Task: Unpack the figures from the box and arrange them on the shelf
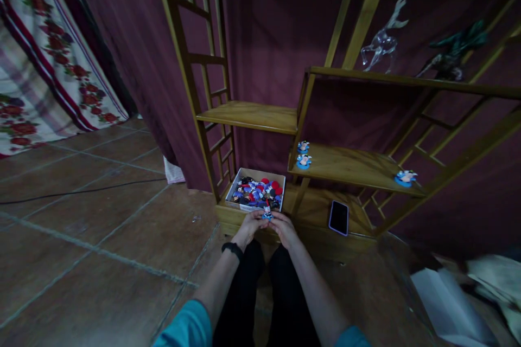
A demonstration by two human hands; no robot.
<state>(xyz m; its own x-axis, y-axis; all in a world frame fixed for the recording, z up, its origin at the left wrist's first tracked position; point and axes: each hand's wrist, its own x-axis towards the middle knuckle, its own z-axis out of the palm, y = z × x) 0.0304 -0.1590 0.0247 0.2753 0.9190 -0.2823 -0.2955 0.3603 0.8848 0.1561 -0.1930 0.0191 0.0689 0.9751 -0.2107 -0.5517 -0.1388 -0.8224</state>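
Note:
Both of my hands meet in front of the shelf, holding one small figurine (pixel 267 213) with a blue base and a bit of red on top. My left hand (pixel 249 225) grips its left side, fingers closed. From the other side my right hand (pixel 284 226) pinches it too. Just beyond them a white box (pixel 235 181) stands on the lowest board, filled with several small red, blue, black and white pieces. Similar figurines on blue bases stand on the middle shelf: two at its left end, one figurine (pixel 303 161) in front, and another figurine (pixel 406 177) at the right.
The wooden shelf unit (pixel 350 165) has lattice sides. A phone (pixel 338 218) lies on its lowest board, right of the box. A clear deer ornament (pixel 380 43) and a dark statue (pixel 451 57) stand on the upper shelf. Papers (pixel 451 303) lie at the lower right; a cable (pixel 81 193) crosses the floor.

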